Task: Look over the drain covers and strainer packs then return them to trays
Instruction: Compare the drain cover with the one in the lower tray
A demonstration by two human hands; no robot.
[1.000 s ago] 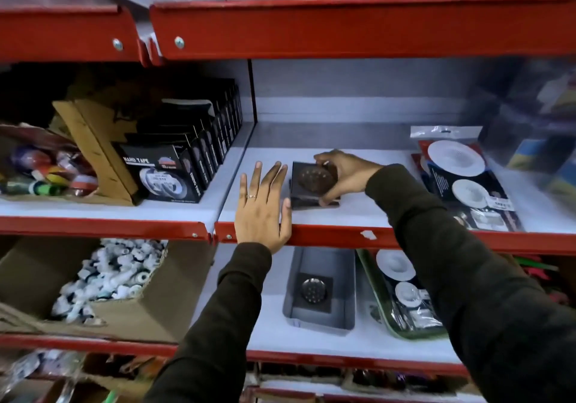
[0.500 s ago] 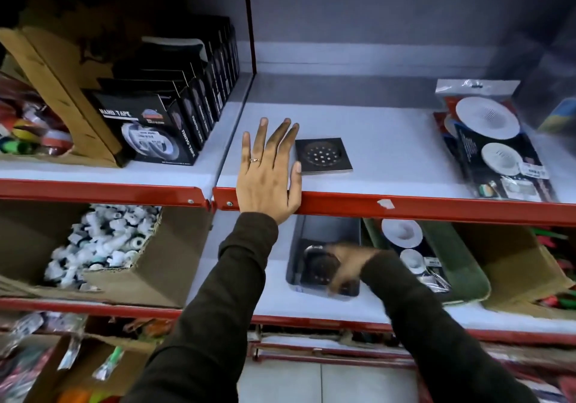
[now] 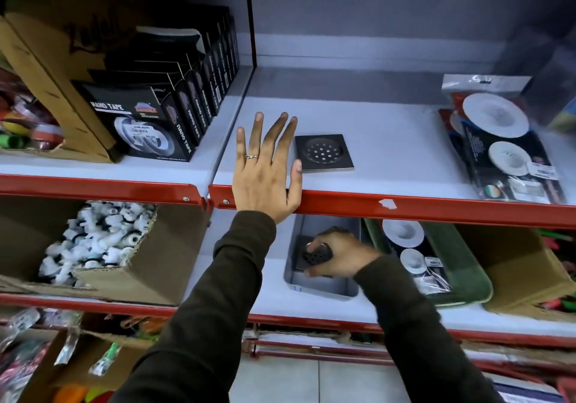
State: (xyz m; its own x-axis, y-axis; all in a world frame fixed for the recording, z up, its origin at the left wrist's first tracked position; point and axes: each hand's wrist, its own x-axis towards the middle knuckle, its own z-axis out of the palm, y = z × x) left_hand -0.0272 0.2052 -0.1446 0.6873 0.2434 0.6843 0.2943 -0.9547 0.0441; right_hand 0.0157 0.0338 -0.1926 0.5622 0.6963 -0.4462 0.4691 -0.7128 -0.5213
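Note:
A square dark drain cover with round holes lies flat on the upper white shelf. My left hand rests open on that shelf just left of it, thumb touching its near corner. On the shelf below, my right hand is inside the grey tray, closed on a second dark drain cover. A strainer pack with white discs lies at the right of the upper shelf. Another strainer pack lies in the green tray beside the grey one.
Black nano tape boxes stand in a row left of my left hand. A cardboard box of white fittings sits on the lower shelf at left. Red shelf edges run across the front. A brown box stands at the lower right.
My right hand took one drain cover off the upper shelf and brought it down into the grey tray. The left hand stayed flat on the upper shelf. The view tilted downward.

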